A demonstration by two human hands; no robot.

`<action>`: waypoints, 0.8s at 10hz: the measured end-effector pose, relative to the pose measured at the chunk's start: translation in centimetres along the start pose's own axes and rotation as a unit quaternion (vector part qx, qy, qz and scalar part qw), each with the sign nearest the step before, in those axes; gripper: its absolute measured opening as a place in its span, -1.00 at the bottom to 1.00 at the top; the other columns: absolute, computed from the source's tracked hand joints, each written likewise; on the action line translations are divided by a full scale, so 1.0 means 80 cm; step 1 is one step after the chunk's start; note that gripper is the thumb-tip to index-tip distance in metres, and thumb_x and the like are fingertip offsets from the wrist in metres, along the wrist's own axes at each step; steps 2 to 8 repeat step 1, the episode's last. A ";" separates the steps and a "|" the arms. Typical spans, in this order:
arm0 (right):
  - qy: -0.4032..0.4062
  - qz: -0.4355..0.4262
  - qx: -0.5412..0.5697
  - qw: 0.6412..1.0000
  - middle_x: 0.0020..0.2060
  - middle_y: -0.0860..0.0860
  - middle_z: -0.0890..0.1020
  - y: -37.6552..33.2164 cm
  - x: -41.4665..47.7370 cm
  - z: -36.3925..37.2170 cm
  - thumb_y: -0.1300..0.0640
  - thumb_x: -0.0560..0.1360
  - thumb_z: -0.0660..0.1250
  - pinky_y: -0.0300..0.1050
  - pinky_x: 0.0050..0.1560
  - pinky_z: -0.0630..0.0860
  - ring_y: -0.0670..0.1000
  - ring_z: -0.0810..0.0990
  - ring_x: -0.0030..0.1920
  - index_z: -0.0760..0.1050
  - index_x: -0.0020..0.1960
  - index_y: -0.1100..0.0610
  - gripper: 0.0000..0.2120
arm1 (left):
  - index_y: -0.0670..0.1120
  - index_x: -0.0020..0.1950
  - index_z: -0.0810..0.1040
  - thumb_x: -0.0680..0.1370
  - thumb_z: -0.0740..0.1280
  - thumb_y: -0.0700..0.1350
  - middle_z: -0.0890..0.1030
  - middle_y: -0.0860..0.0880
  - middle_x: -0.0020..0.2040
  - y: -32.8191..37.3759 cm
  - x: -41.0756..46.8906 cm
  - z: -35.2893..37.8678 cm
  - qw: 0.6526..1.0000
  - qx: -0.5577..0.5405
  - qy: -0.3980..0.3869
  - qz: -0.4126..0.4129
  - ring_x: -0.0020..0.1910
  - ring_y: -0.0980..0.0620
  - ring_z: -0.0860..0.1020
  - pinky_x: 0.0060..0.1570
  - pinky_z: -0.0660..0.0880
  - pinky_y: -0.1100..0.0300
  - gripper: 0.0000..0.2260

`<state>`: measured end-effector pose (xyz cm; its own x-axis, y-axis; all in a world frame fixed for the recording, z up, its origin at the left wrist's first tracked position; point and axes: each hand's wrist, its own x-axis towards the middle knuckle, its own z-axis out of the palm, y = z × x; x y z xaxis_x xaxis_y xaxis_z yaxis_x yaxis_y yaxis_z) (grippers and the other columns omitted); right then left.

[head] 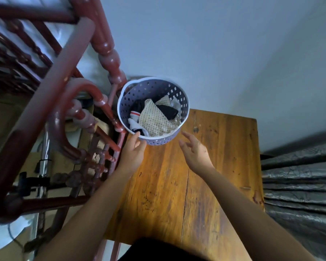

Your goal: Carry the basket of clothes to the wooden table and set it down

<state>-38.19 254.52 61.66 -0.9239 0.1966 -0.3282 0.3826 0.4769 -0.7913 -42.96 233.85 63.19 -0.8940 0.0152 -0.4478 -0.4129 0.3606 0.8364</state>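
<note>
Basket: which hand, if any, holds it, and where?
The left hand touches the purple basket at its near rim; the right hand is open, apart.

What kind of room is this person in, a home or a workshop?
Most likely a room in a home, perhaps a bedroom. A round plastic basket of clothes sits on a worn wooden table, beside dark red turned-wood furniture and against a plain pale wall.

Head view: worn on the person's head, facing forward and steeply down.
Nearness: close above the counter [205,176], its near edge at the frame bottom.
</note>
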 end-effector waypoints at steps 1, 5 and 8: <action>0.028 -0.048 -0.025 0.998 0.43 0.03 0.58 0.005 -0.027 -0.023 -0.06 0.73 0.19 -0.01 0.31 0.59 -0.12 0.52 0.26 0.48 0.51 0.05 -0.59 | -0.15 0.59 0.37 0.72 0.21 -0.12 0.46 -0.07 0.52 0.003 -0.029 0.000 1.000 0.012 -0.018 0.015 0.44 0.05 0.45 0.33 0.42 0.27 -0.57; 0.028 -0.048 -0.025 0.998 0.43 0.03 0.58 0.005 -0.027 -0.023 -0.06 0.73 0.19 -0.01 0.31 0.59 -0.12 0.52 0.26 0.48 0.51 0.05 -0.59 | -0.15 0.59 0.37 0.72 0.21 -0.12 0.46 -0.07 0.52 0.003 -0.029 0.000 1.000 0.012 -0.018 0.015 0.44 0.05 0.45 0.33 0.42 0.27 -0.57; 0.028 -0.048 -0.025 0.998 0.43 0.03 0.58 0.005 -0.027 -0.023 -0.06 0.73 0.19 -0.01 0.31 0.59 -0.12 0.52 0.26 0.48 0.51 0.05 -0.59 | -0.15 0.59 0.37 0.72 0.21 -0.12 0.46 -0.07 0.52 0.003 -0.029 0.000 1.000 0.012 -0.018 0.015 0.44 0.05 0.45 0.33 0.42 0.27 -0.57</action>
